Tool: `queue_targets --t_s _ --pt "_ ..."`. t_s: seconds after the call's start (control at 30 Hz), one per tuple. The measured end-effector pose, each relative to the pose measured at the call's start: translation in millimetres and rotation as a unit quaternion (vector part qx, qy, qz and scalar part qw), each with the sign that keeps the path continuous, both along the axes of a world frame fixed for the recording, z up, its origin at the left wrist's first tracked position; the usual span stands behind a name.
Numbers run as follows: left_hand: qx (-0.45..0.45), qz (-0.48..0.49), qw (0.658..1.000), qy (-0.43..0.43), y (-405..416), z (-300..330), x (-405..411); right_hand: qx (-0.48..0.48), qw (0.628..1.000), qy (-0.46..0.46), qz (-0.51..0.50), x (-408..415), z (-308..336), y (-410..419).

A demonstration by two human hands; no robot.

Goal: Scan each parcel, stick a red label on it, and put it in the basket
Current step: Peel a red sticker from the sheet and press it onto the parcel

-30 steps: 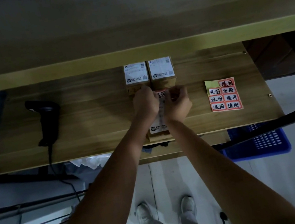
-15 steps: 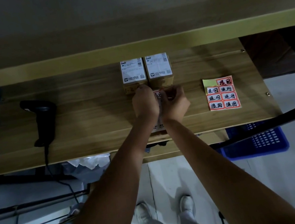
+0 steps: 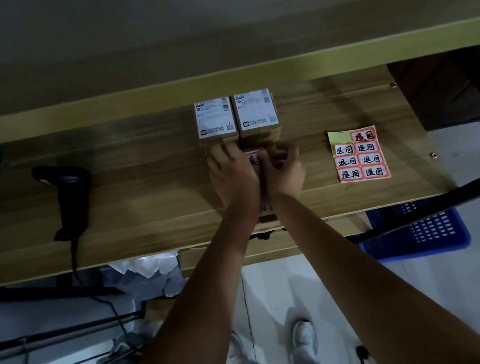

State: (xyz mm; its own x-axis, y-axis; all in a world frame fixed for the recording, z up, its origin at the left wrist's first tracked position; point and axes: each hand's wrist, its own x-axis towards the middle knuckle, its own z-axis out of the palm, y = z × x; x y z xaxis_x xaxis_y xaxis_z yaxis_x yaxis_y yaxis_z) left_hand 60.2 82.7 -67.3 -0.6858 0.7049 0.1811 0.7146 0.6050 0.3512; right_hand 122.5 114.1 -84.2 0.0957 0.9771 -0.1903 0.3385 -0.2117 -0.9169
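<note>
A cardboard parcel (image 3: 266,214) lies at the near edge of the wooden shelf (image 3: 145,194), mostly hidden under both hands, with a red label (image 3: 252,158) showing between them on its top; the left hand (image 3: 233,176) rests on the parcel with fingers spread forward, while the right hand (image 3: 284,168) has its fingers curled at the label, pressing or pinching it. Two more labelled parcels (image 3: 235,115) stand side by side just behind; a sheet of red labels (image 3: 358,155) lies to the right, a black barcode scanner (image 3: 68,198) well to the left, and a blue basket (image 3: 421,231) sits below on the floor.
</note>
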Motion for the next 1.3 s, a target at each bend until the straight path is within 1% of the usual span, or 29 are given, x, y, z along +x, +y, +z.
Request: queue_targets --t_s 0.03,0.1,0.17,0.2,0.33,0.43,0.47,0.53,0.63,0.73,0.83,0.93,1.13,1.3 --pt "0.007 0.019 1.000 -0.018 -6.5 -3.8 0.9 -0.033 0.999 0.018 0.014 2.3 0.6 -2.5" --pt "-0.013 0.034 0.996 -0.078 -20.2 -9.8 1.5 -0.075 0.996 0.045 0.032 6.3 -1.5 -11.9" --pt "-0.010 0.010 0.993 -0.116 -32.8 -13.7 -1.0 -0.086 0.994 0.064 0.037 9.2 -5.6 -23.5" --pt "0.005 -0.006 0.991 -0.136 -37.9 -15.2 -3.2 -0.086 0.993 0.064 0.039 10.0 -6.4 -28.7" --pt "0.043 -0.029 0.976 -0.210 -46.9 -20.8 -11.1 -0.097 0.993 0.041 0.058 10.0 -6.0 -38.5" --pt "0.070 -0.027 0.957 -0.279 -45.6 -20.3 -14.0 -0.075 0.995 0.003 0.064 6.2 -7.7 -37.8" --pt "0.074 -0.029 0.954 -0.289 -44.7 -20.9 -15.1 -0.066 0.996 -0.012 0.067 5.2 -8.3 -37.2" --pt "0.067 -0.030 0.955 -0.288 -44.5 -18.7 -14.7 -0.065 0.995 -0.028 0.077 4.5 -9.7 -37.6" --pt "0.071 -0.035 0.953 -0.293 -46.0 -17.1 -14.1 -0.067 0.994 -0.025 0.088 2.6 -11.1 -40.8" --pt "0.066 -0.036 0.957 -0.280 -46.8 -17.7 -14.5 -0.048 0.994 -0.047 0.092 2.2 -9.9 -41.1" --pt "0.081 -0.048 0.957 -0.274 -48.4 -19.7 -14.1 -0.035 0.993 -0.065 0.095 3.4 -10.2 -40.5" --pt "0.094 -0.040 0.954 -0.283 -48.4 -20.3 -12.6 -0.057 0.992 -0.055 0.094 4.0 -11.3 -43.2" --pt "0.066 -0.027 0.968 -0.242 -44.0 -23.1 -11.9 -0.059 0.987 -0.081 0.123 7.1 -8.9 -36.2" --pt "0.078 -0.042 0.969 -0.230 -46.3 -25.0 -13.9 -0.030 0.984 -0.114 0.135 5.6 -8.4 -38.4"
